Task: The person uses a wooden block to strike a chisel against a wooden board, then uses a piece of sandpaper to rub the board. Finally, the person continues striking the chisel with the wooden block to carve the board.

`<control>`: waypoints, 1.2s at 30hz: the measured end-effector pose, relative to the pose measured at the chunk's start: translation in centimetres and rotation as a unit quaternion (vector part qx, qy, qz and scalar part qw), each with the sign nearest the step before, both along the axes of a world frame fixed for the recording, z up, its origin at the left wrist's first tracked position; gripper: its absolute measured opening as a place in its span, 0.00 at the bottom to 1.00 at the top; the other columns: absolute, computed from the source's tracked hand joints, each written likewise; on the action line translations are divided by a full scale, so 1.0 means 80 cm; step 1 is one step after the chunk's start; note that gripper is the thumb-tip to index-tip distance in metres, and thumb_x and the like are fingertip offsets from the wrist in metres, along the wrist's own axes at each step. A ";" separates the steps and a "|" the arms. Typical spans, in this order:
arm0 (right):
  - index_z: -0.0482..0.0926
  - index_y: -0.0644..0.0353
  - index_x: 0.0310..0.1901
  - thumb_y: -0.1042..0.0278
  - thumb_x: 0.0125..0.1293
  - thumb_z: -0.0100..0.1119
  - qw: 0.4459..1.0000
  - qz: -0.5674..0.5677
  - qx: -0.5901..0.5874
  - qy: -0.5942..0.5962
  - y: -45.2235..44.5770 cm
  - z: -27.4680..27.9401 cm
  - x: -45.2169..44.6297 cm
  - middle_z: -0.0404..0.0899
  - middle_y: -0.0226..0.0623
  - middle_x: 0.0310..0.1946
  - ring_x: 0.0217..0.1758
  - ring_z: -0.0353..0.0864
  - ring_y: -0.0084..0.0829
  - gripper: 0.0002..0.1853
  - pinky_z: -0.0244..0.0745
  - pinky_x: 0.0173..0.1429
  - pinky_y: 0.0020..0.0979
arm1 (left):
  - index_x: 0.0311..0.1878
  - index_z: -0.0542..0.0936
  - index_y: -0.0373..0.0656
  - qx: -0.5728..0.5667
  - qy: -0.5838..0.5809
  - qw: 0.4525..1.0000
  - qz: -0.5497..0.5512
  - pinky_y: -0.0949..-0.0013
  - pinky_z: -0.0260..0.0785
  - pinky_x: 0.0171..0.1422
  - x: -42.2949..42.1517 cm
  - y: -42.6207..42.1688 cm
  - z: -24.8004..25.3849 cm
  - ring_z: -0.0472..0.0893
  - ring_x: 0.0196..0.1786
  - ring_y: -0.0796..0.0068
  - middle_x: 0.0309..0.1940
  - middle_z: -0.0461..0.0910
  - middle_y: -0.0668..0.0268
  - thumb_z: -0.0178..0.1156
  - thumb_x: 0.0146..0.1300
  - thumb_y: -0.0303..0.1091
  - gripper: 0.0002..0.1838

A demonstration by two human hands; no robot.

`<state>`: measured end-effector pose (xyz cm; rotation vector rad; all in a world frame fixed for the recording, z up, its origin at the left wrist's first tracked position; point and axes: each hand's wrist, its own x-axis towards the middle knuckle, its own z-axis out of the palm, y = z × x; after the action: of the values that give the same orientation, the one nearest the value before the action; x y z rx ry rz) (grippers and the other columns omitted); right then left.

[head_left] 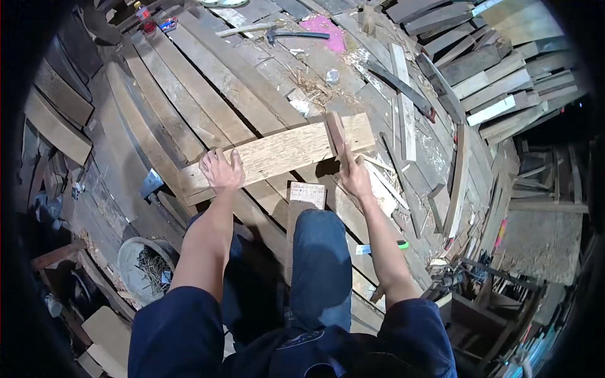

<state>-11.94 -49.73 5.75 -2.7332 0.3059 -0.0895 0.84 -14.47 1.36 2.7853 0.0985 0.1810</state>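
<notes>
A pale wooden plank (283,151) lies crosswise in front of my knees, over several long boards. My left hand (222,171) rests on the plank's left part with its fingers spread. Near the plank's right end, my right hand (355,177) is closed on the lower part of a narrow wooden strip (336,133), which lies across the plank's face. A small card or paper with writing (307,194) sits just above my knee.
Beyond the plank are a claw hammer (299,36), wood shavings (309,85) and a pink sheet (324,31). A bucket (132,268) of nails stands at left, near a metal blade head (150,184). Stacked timber (491,75) fills the upper right.
</notes>
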 end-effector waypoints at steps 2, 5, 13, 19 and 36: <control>0.54 0.39 0.79 0.72 0.58 0.62 1.000 0.004 0.001 -0.012 -0.001 -0.002 0.015 0.71 0.67 0.48 0.41 0.81 0.65 0.47 0.81 0.47 0.54 | 0.55 0.76 0.37 0.012 0.004 1.000 0.001 0.45 0.43 0.79 0.003 0.000 -0.004 0.65 0.67 0.52 0.55 0.73 0.50 0.50 0.71 0.56 0.28; 0.57 0.37 0.78 0.69 0.61 0.61 0.999 -0.001 0.001 0.043 0.011 0.005 0.024 0.73 0.67 0.50 0.44 0.82 0.64 0.43 0.81 0.49 0.53 | 0.54 0.76 0.37 0.013 0.005 1.000 -0.004 0.45 0.44 0.78 0.004 0.000 -0.002 0.65 0.66 0.51 0.54 0.73 0.50 0.50 0.70 0.55 0.28; 0.68 0.40 0.72 0.66 0.67 0.56 0.993 -0.098 -0.013 0.063 -0.034 0.031 0.051 0.81 0.63 0.37 0.40 0.83 0.62 0.30 0.78 0.45 0.56 | 0.52 0.75 0.39 0.018 0.011 1.000 -0.018 0.44 0.44 0.77 0.006 0.003 -0.003 0.65 0.65 0.51 0.53 0.73 0.53 0.49 0.72 0.54 0.25; 0.80 0.50 0.62 0.67 0.61 0.59 0.999 0.004 -0.017 0.028 0.023 0.034 0.060 0.83 0.59 0.30 0.36 0.84 0.61 0.25 0.82 0.45 0.53 | 0.49 0.75 0.36 0.014 -0.046 0.999 -0.022 0.44 0.46 0.77 0.008 0.002 -0.007 0.66 0.64 0.50 0.50 0.73 0.50 0.50 0.70 0.53 0.25; 0.56 0.43 0.79 0.60 0.68 0.60 0.987 0.086 0.005 0.133 0.046 0.046 0.046 0.77 0.57 0.51 0.50 0.81 0.60 0.39 0.79 0.56 0.50 | 0.50 0.75 0.36 0.004 0.009 1.000 -0.015 0.44 0.45 0.78 0.012 0.003 -0.002 0.65 0.65 0.51 0.52 0.71 0.51 0.49 0.71 0.54 0.26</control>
<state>-8.27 -46.08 9.44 -2.7484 0.1408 0.3250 1.76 -14.25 1.23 2.7948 0.0603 0.1497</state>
